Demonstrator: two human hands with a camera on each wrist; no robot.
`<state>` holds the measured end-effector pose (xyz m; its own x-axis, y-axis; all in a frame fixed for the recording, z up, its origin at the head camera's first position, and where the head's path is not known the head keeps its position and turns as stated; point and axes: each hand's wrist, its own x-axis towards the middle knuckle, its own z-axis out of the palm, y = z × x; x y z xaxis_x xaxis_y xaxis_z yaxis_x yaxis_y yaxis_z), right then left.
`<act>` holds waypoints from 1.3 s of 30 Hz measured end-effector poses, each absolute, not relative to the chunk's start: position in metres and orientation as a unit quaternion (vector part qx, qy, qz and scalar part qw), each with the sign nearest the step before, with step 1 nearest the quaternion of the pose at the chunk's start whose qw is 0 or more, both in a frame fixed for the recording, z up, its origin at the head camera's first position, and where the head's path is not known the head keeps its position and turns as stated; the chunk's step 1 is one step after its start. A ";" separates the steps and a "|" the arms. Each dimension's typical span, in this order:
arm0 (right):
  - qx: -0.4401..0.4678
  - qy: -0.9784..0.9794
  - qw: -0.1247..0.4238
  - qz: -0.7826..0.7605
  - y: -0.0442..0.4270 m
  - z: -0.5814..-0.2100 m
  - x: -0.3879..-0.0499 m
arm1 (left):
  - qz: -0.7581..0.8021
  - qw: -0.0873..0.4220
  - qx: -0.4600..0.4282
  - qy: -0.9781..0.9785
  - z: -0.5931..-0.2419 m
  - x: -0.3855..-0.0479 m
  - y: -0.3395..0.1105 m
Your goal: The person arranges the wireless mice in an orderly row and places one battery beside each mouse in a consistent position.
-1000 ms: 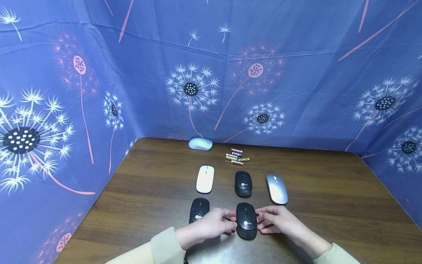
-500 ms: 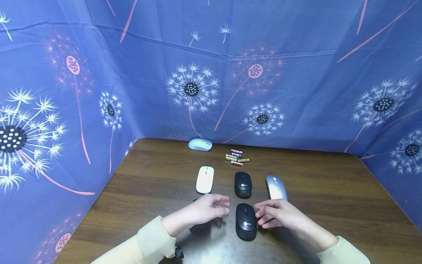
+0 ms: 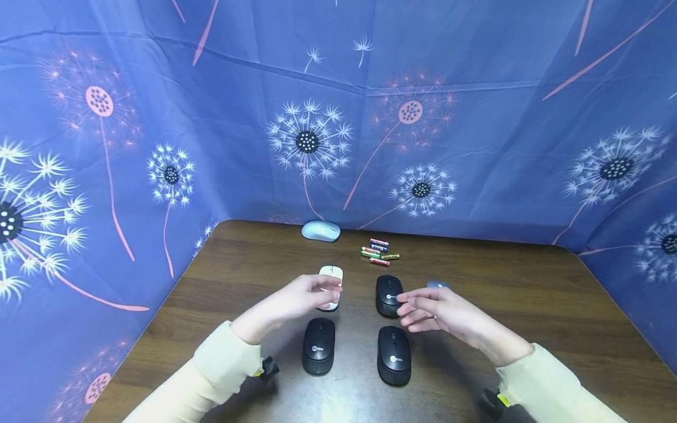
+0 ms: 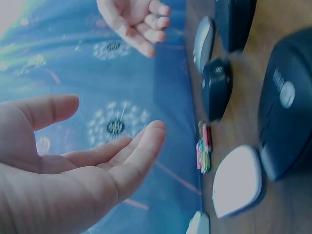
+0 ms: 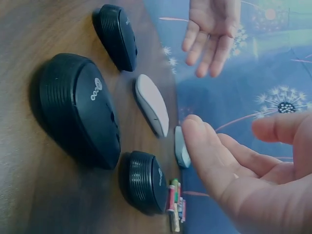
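Note:
In the head view my left hand (image 3: 296, 302) hovers over the white mouse (image 3: 331, 271), partly covering it, fingers loosely bent and holding nothing. My right hand (image 3: 449, 314) hangs in the air beside the upper black mouse (image 3: 389, 294), covering most of the silver mouse (image 3: 438, 284). A lower black mouse (image 3: 394, 355) lies in front of it, and another black mouse (image 3: 319, 345) lies to the left. Both wrist views show gaps between thumb and fingers, in the left hand (image 4: 83, 170) and in the right hand (image 5: 253, 170).
A pale blue mouse (image 3: 321, 231) lies at the table's back edge. Several small batteries (image 3: 378, 252) are grouped right of it. A blue patterned cloth (image 3: 476, 117) hangs behind and beside the brown table (image 3: 529, 305).
Both hands have left the sides of the lower black mouse and moved up and away from the body, the left also leftward. The left black mouse is uncovered; the white and silver ones are partly covered.

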<state>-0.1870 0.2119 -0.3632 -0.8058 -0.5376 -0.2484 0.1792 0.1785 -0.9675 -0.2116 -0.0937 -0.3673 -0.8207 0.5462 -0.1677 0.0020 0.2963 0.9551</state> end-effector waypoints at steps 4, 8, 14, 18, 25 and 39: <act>-0.109 0.705 0.284 -0.641 0.203 -0.363 -0.202 | 0.591 0.249 0.164 0.749 -0.365 -0.225 -0.103; -0.093 0.695 0.273 -0.658 0.192 -0.364 -0.219 | 0.618 0.264 0.148 0.726 -0.366 -0.239 -0.110; -0.068 0.660 0.268 -0.698 0.178 -0.366 -0.240 | 0.647 0.273 0.101 0.705 -0.374 -0.264 -0.119; -0.038 0.617 0.265 -0.740 0.172 -0.368 -0.252 | 0.665 0.264 0.060 0.696 -0.380 -0.282 -0.124; 0.010 0.548 0.243 -0.800 0.161 -0.374 -0.275 | 0.681 0.252 0.013 0.688 -0.390 -0.309 -0.130; 0.097 0.523 0.204 -0.822 0.131 -0.391 -0.328 | 0.685 0.217 -0.076 0.692 -0.401 -0.350 -0.130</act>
